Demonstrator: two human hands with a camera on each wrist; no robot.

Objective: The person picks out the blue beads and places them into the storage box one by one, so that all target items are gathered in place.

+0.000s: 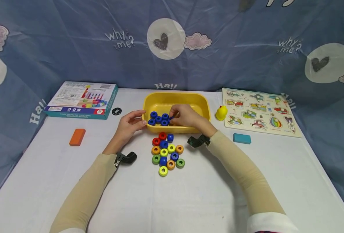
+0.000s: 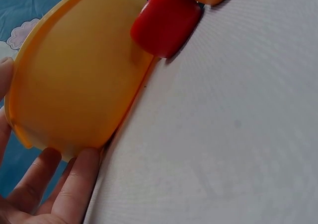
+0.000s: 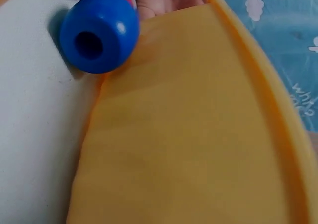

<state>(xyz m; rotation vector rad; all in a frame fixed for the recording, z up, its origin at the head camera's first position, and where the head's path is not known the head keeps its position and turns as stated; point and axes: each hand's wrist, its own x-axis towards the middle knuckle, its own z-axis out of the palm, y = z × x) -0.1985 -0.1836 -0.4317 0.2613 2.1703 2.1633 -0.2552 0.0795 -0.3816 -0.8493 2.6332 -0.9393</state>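
My left hand (image 1: 131, 124) rests against the left end of a yellow tub (image 1: 186, 130). Its fingertips touch the outer wall and rim, as the left wrist view shows from below. Inside the tub, my right hand (image 1: 184, 116) pinches a blue bead, mostly hidden by the fingers, beside several round blue beads (image 1: 158, 119) gathered at the left. In front of the tub lies a cluster of beads: red (image 1: 156, 141), orange (image 1: 179, 149), yellow (image 1: 163, 171), green (image 1: 180, 163) and blue (image 1: 174, 156). The tub's wall hides the right fingers in the right wrist view.
A boxed toy set (image 1: 81, 99) lies back left, with a black chip (image 1: 116, 111) beside it and an orange block (image 1: 77, 137) nearer. Right of the tub are a yellow rubber duck (image 1: 221, 113), a wooden picture puzzle board (image 1: 260, 111) and a teal block (image 1: 242, 138).
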